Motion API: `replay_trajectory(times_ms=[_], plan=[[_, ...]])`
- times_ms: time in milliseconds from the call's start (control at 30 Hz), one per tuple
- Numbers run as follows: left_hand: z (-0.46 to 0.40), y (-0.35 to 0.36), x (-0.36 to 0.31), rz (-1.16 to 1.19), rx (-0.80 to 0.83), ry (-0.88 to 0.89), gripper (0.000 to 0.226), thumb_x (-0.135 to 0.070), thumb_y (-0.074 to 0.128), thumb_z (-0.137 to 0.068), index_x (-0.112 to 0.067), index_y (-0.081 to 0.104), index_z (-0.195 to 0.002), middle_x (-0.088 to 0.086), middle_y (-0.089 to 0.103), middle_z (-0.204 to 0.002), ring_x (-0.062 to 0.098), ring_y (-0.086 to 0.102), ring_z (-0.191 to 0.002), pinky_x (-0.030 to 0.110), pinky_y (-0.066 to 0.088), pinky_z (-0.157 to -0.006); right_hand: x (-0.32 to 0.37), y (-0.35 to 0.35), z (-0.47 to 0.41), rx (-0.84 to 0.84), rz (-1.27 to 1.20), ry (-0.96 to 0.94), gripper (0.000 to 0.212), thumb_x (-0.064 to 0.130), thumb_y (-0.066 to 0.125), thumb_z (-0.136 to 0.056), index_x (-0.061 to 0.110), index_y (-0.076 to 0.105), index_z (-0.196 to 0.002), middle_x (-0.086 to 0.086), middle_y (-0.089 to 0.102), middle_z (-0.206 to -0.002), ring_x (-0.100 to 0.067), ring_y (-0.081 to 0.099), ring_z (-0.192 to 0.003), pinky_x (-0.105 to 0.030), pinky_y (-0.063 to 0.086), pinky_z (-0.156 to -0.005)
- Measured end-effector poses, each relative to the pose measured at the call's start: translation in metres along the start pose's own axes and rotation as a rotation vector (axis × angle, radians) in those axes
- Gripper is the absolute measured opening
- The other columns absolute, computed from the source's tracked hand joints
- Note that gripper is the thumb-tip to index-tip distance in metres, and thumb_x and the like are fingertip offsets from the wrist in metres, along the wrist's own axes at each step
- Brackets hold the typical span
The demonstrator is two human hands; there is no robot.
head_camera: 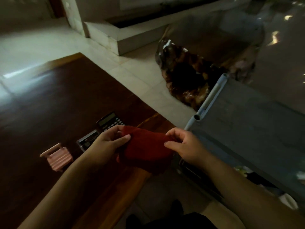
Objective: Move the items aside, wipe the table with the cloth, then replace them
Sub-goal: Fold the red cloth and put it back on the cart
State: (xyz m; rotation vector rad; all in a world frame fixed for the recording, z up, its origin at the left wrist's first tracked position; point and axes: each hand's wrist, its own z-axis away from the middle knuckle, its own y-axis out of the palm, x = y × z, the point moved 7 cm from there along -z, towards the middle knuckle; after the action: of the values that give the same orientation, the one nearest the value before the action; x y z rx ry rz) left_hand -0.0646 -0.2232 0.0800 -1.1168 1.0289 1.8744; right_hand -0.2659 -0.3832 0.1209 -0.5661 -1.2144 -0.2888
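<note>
A dark red cloth (146, 148) hangs between both hands, above the near right edge of the dark wooden table (54, 96). My left hand (109, 142) pinches its left end, and my right hand (183, 146) pinches its right end. On the table just behind my left hand lie a black calculator (109, 121) and a second dark flat device (86, 140), partly hidden by the hand. A small pink ribbed holder (57, 156) sits to their left.
A grey plastic crate or cart (244, 123) stands right of the table with items in its lower part. A glossy dark brown carved stump (186, 76) rests on the pale tiled floor beyond. A white step and pillar (102, 30) rise at the back.
</note>
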Motion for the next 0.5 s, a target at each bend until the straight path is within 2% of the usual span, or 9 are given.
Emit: replay_trajectory(times_ms=[67,200,300,333,433,500], plan=[[-0.016,0.03,-0.018,0.0,0.072,0.033,0.033,-0.022,0.07,-0.092,-0.015,0.066,-0.124,0.019,0.067,-0.124,0.036,0.066,-0.116,0.039,0.057,-0.087,0.003,-0.029,0.012,-0.086,-0.087,-0.01,0.016,0.034,0.075,-0.078,0.036,0.073,-0.093,0.006,0.074,-0.091,-0.015,0.073,-0.087,-0.027,0.057,-0.071],[-0.047,0.095,-0.046,-0.054,0.129,0.082,0.039,-0.03,0.072,-0.085,-0.016,0.067,-0.121,0.019,0.069,-0.121,0.036,0.067,-0.113,0.04,0.057,-0.087,0.001,-0.089,0.034,-0.23,-0.184,-0.038,0.024,0.042,0.078,-0.073,0.035,0.074,-0.096,0.004,0.074,-0.092,-0.017,0.073,-0.089,-0.029,0.057,-0.071],[-0.078,0.148,-0.052,-0.101,0.187,0.049,0.038,-0.033,0.071,-0.085,-0.018,0.068,-0.12,0.023,0.067,-0.121,0.045,0.063,-0.113,0.06,0.05,-0.096,-0.007,-0.138,0.047,-0.316,-0.258,-0.043,0.015,0.031,0.077,-0.079,0.032,0.075,-0.094,0.004,0.074,-0.088,-0.016,0.072,-0.086,-0.026,0.056,-0.069],[-0.09,0.166,-0.052,-0.114,0.204,0.03,0.034,-0.03,0.069,-0.088,-0.019,0.068,-0.119,0.022,0.067,-0.122,0.046,0.062,-0.114,0.062,0.048,-0.099,-0.011,-0.156,0.052,-0.341,-0.286,-0.038,0.013,0.026,0.076,-0.082,0.032,0.075,-0.093,0.005,0.074,-0.087,-0.015,0.072,-0.084,-0.026,0.056,-0.067],[-0.123,0.216,-0.049,-0.143,0.243,-0.022,0.027,-0.022,0.061,-0.094,-0.016,0.067,-0.12,0.014,0.07,-0.122,0.034,0.067,-0.114,0.049,0.055,-0.093,-0.027,-0.202,0.064,-0.412,-0.346,0.008,0.019,0.012,0.073,-0.089,0.031,0.076,-0.09,0.004,0.074,-0.084,-0.013,0.072,-0.079,-0.024,0.055,-0.063],[-0.148,0.253,-0.044,-0.177,0.251,-0.066,0.024,-0.017,0.056,-0.099,-0.014,0.065,-0.121,0.011,0.072,-0.119,0.028,0.07,-0.109,0.044,0.057,-0.089,-0.043,-0.235,0.071,-0.454,-0.372,0.057,0.017,0.012,0.072,-0.09,0.028,0.076,-0.091,0.001,0.075,-0.086,-0.015,0.072,-0.08,-0.027,0.056,-0.066]])
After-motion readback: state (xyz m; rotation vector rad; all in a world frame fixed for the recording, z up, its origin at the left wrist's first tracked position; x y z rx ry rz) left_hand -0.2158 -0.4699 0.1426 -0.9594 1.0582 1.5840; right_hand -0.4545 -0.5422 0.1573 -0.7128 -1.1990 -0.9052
